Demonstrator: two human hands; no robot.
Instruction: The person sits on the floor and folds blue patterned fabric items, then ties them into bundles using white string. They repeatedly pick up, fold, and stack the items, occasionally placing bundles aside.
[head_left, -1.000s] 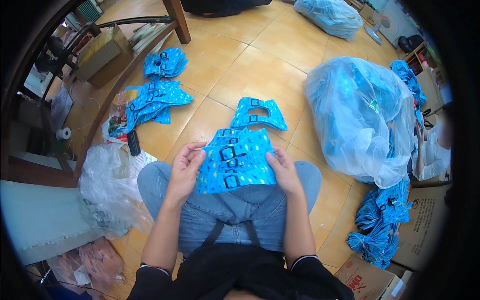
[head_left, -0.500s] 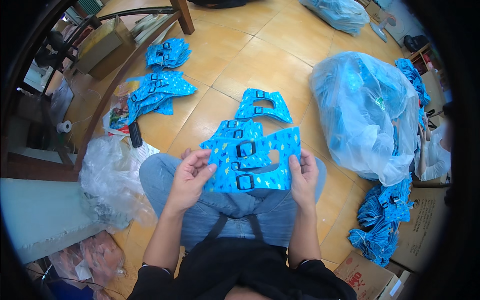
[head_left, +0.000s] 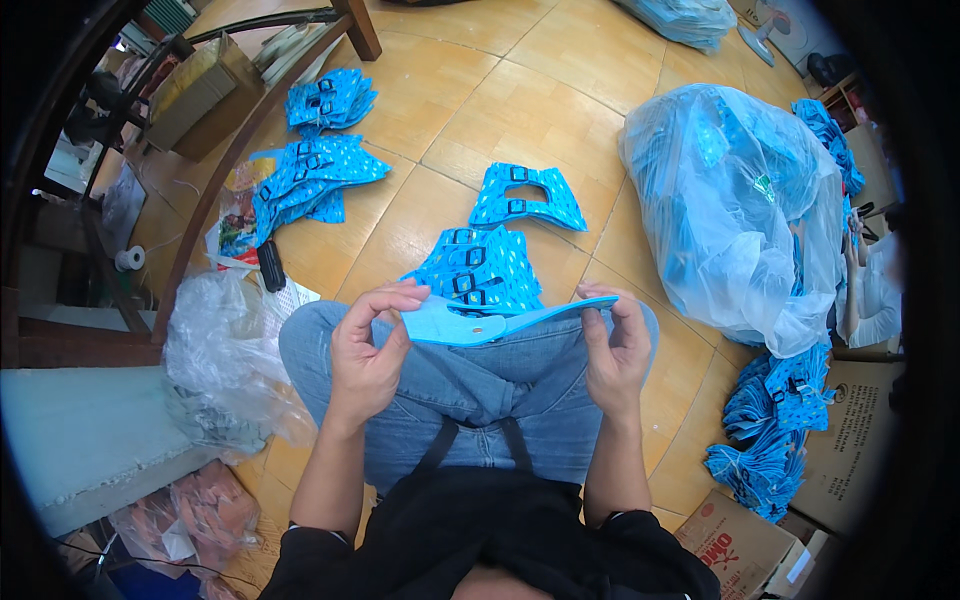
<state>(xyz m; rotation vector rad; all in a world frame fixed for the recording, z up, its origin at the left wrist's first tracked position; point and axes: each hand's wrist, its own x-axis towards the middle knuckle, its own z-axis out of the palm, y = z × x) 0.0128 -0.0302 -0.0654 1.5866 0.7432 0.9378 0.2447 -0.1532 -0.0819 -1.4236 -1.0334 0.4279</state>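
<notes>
A blue sandal upper (head_left: 450,328) is stretched between my hands above my lap. It is tilted so its plain pale underside and a small metal rivet show; its printed side is hidden. My left hand (head_left: 368,355) pinches its left end, and my right hand (head_left: 615,355) pinches the right end between thumb and fingers. Just beyond it, a pile of printed blue uppers with black buckles (head_left: 505,268) rests in front of my crossed legs. Farther out on the tiles lies another buckled upper (head_left: 548,212), with an opening between its two straps.
Two more piles of uppers (head_left: 325,175) lie at the far left, near a black handle-like object (head_left: 270,267) and crumpled clear plastic (head_left: 220,345). On the right stand a large filled plastic bag (head_left: 735,210), bundled uppers (head_left: 765,430) and cardboard boxes (head_left: 735,545). A wooden frame (head_left: 215,190) rises at left.
My hands have tipped the upper from its printed, buckled face to show its underside, uncovering more of the pile behind. My view has shifted slightly.
</notes>
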